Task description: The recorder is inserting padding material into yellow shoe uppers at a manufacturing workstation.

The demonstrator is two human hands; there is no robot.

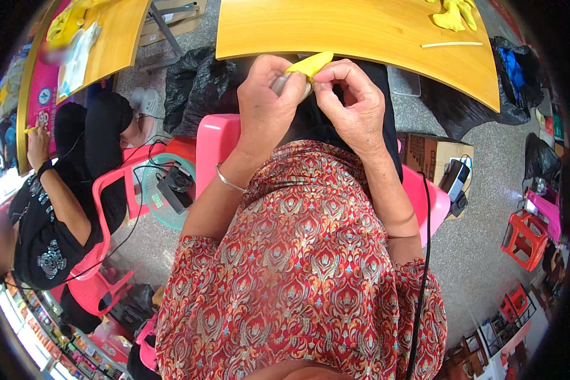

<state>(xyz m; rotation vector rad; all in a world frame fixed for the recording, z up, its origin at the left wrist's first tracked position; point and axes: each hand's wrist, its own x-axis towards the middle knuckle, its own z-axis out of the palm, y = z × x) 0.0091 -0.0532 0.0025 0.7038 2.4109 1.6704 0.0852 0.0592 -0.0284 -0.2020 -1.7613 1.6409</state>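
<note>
A small yellow fabric piece (315, 63), tapered at its far end, is held between my two hands just off the front edge of the yellow wooden table (335, 28). My left hand (267, 95) is closed round its left side, with something pale grey (280, 83) showing under the fingers; what that is I cannot make out. Thumb and forefinger of my right hand (353, 101) pinch at the right side of the fabric, the other fingers curled. Whether a needle or thread is in that pinch is too small to tell.
More yellow fabric pieces (453, 16) and a thin pale strip (451, 44) lie on the table's right part. Black plastic bags (199, 82) lie below it. A co-worker in black (63, 209) sits at left by another table. A cardboard box (453, 154) and red stool (525, 240) stand at right.
</note>
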